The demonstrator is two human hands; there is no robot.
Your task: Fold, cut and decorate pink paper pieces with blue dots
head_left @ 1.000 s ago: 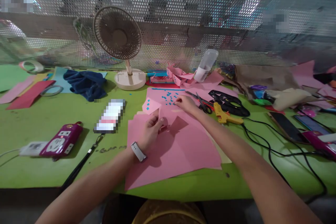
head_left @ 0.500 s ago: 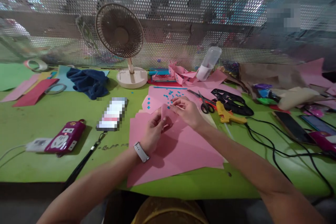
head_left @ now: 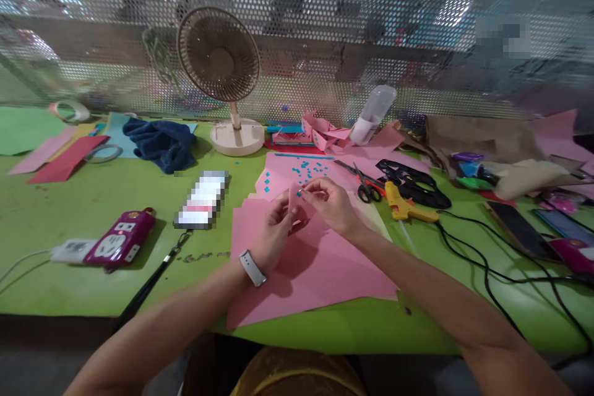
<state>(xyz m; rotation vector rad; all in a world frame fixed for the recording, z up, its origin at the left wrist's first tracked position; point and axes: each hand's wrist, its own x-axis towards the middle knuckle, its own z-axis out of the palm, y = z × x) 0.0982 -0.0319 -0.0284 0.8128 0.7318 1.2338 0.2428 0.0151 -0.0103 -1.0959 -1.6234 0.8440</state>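
Observation:
My left hand [head_left: 278, 221] is closed on a small folded piece of pink paper [head_left: 292, 198], held up above the stacked pink sheets [head_left: 306, 278]. The thumb and fingertips of my right hand [head_left: 331, 203] are pinched together at the paper's right edge, by a tiny blue paper piece [head_left: 299, 193]. Whether that piece is stuck down or still in the fingertips, I cannot tell. Just beyond my hands, many blue paper bits [head_left: 306, 168] lie scattered on a pink sheet [head_left: 278, 167], with several small blue diamonds [head_left: 266, 181] in a column at its left.
Right of my hands lie scissors [head_left: 366, 189], a yellow glue gun [head_left: 406, 207] and black cables [head_left: 482, 266]. A fan [head_left: 236, 136] stands at the back beside a bottle [head_left: 374, 114]. Leftward are a phone [head_left: 202, 199], a purple power strip [head_left: 121, 238] and a blue cloth [head_left: 160, 143].
The whole view has shifted slightly, so things sit a little further right. My right fingertips remain at the pink paper's edge, and the blue piece there shows more plainly.

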